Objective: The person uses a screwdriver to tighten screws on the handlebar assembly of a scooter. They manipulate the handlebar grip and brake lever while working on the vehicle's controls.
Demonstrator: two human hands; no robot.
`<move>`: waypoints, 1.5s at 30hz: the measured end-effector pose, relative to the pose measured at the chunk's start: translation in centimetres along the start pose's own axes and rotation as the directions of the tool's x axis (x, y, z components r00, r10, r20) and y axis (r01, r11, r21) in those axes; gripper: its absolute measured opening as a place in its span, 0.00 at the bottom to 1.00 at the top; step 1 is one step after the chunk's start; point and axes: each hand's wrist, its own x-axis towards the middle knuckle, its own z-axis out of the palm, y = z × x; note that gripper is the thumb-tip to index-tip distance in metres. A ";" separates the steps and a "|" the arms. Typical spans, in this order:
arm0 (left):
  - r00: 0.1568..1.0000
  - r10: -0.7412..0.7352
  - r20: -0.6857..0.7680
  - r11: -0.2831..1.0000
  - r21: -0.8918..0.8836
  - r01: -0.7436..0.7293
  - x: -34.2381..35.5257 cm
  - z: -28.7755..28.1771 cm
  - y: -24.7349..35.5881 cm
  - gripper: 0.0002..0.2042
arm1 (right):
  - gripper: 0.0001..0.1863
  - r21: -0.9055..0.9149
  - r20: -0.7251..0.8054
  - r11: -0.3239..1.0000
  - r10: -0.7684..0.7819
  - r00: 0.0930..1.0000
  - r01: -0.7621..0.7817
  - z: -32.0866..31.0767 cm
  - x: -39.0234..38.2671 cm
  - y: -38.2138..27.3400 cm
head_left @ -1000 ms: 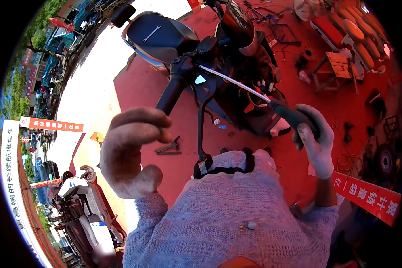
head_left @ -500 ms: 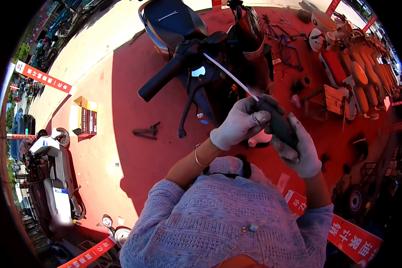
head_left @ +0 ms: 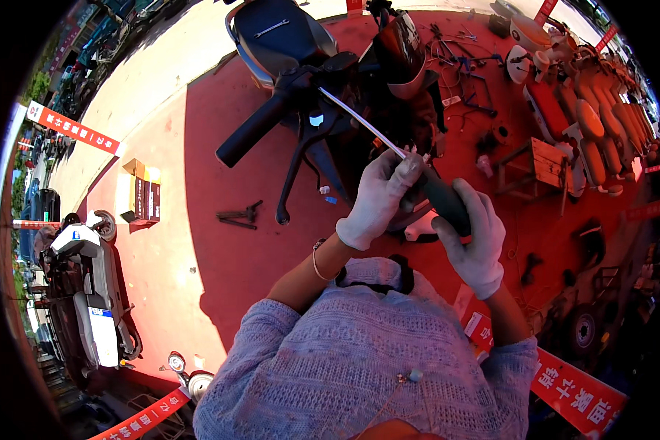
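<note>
A screwdriver with a long bright shaft and a thick dark handle (head_left: 446, 201) is held in both of my white-gloved hands. My left hand (head_left: 381, 192) is closed round the front of the handle, its thumb and fingers where the shaft begins. Curled about the rear of the handle is my right hand (head_left: 478, 242). The shaft (head_left: 363, 121) slants up and left, and its tip meets the dark handlebar assembly of a scooter, beside the black grip (head_left: 253, 132). Exactly what the tip touches is too dark to tell. Below the grip hangs a black brake lever (head_left: 292, 180).
A wrench (head_left: 273, 28) lies on the scooter's dark seat (head_left: 290, 45). On the red floor are an open cardboard box (head_left: 141, 194) and a dark metal bracket (head_left: 240, 215). A wooden stool (head_left: 546, 163) and rows of seats stand right; another scooter (head_left: 88, 293) is parked left.
Both hands and the screwdriver have moved left, my right hand also a little upward. The handlebar grip and lever have shifted slightly left. My hold on the screwdriver continues.
</note>
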 end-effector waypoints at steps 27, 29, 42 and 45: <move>0.987 -0.141 0.075 0.988 0.072 0.136 -0.6 -1.1 1.1 0.32 | 0.24 0.598 0.305 0.669 0.319 0.898 -0.441 -0.5 -0.4 -1.2; 0.991 -0.119 0.058 0.989 0.101 0.113 -0.4 -1.3 0.7 0.33 | 0.23 0.307 0.038 0.928 0.211 0.977 -0.212 0.4 -0.5 -1.8; 0.995 -0.062 0.075 0.996 0.069 0.057 -1.6 -0.1 2.4 0.22 | 0.23 0.886 0.429 0.105 0.184 0.884 -0.452 0.3 -2.1 0.8; 0.994 -0.052 0.092 0.996 0.073 0.046 -1.1 -0.1 2.4 0.20 | 0.19 0.880 0.176 0.356 0.369 0.913 -0.314 1.9 -1.6 -0.4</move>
